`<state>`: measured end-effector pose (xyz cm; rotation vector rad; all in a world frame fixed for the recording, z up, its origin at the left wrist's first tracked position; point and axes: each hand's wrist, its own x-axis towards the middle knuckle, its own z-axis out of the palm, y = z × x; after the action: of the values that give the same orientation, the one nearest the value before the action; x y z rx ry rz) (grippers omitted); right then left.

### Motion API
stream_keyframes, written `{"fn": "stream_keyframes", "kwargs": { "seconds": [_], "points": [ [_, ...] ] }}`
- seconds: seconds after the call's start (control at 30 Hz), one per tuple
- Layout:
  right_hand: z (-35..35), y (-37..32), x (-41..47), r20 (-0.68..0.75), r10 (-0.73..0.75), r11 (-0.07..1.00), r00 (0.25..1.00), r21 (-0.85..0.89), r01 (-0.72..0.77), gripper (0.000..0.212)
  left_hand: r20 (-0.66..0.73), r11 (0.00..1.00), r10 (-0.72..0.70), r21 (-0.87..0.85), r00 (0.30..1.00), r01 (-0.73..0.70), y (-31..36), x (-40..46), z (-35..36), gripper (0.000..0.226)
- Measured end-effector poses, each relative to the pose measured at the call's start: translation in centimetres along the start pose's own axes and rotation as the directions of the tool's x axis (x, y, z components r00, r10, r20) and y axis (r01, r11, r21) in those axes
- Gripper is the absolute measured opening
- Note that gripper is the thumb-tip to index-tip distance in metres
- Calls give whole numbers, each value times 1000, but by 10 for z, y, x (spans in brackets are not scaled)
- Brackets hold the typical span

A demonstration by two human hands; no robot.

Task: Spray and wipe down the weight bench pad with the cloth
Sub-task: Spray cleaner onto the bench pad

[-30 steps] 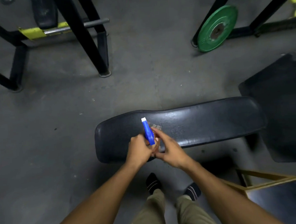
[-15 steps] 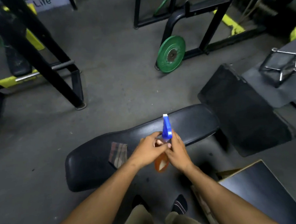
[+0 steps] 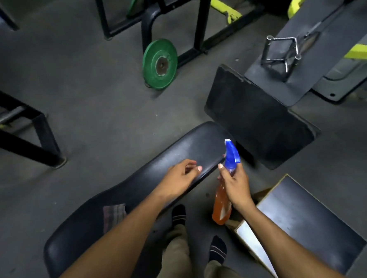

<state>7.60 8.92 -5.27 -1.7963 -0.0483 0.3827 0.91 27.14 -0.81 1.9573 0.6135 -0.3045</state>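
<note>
The long black weight bench pad (image 3: 187,151) runs diagonally from lower left to upper right in front of me. A folded striped cloth (image 3: 113,216) lies on its lower left part, partly hidden by my left forearm. My right hand (image 3: 234,185) grips the neck of a spray bottle (image 3: 222,205) with orange liquid and a blue trigger head, held just off the pad's near edge with the nozzle pointing away. My left hand (image 3: 178,177) hovers over the pad's middle, fingers loosely apart, holding nothing.
A green weight plate (image 3: 159,64) leans on a black rack frame behind the bench. A second black pad (image 3: 261,121) sits beyond the bench's right end. A dark box top (image 3: 307,219) is at my right. Black rack legs (image 3: 39,143) stand left. My socked feet (image 3: 196,230) are below.
My left hand has let go of the spray bottle and moved left over the pad. My right hand alone now holds the bottle. The view has shifted right.
</note>
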Motion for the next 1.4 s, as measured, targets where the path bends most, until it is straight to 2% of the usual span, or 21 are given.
{"fn": "stream_keyframes", "kwargs": {
  "seconds": [0.13, 0.27, 0.4, 0.53, 0.7, 0.8, 0.93, 1.2, 1.4],
  "points": [
    [1, 20, 21, -54, 25, 1000, 998, 4, -25, 22, 92, 975, -7, 223, 996, -14, -17, 67, 3, 52],
    [15, 42, 46, -94, 108, 994, 990, 4, -108, 42, 210, 929, -45, 369, 977, -36, -34, 132, 3, 62],
    [38, 67, 81, -153, 173, 985, 973, 1, -175, 29, 261, 890, -24, 444, 965, -98, -55, 198, 9, 65],
    [65, 109, 115, -182, 262, 964, 948, 0, -267, 28, 318, 823, -12, 542, 948, -171, -85, 260, 23, 68],
    [94, 143, 141, -126, 308, 945, 943, -73, -318, 20, 323, 742, -40, 644, 945, -188, -118, 317, 45, 76],
    [108, 148, 146, -60, 346, 930, 936, -109, -351, 18, 359, 699, -118, 692, 926, -179, -133, 331, 50, 84],
    [115, 144, 149, -48, 336, 934, 941, -109, -340, 17, 455, 674, -238, 714, 858, -191, -136, 333, 49, 93],
    [93, 148, 132, -299, 371, 922, 879, 6, -387, 23, 511, 645, -307, 732, 803, -220, -131, 337, 46, 98],
    [94, 145, 107, -273, 373, 915, 887, -51, -400, 16, 518, 661, -292, 717, 804, -222, -139, 335, 45, 98]
  ]
}}
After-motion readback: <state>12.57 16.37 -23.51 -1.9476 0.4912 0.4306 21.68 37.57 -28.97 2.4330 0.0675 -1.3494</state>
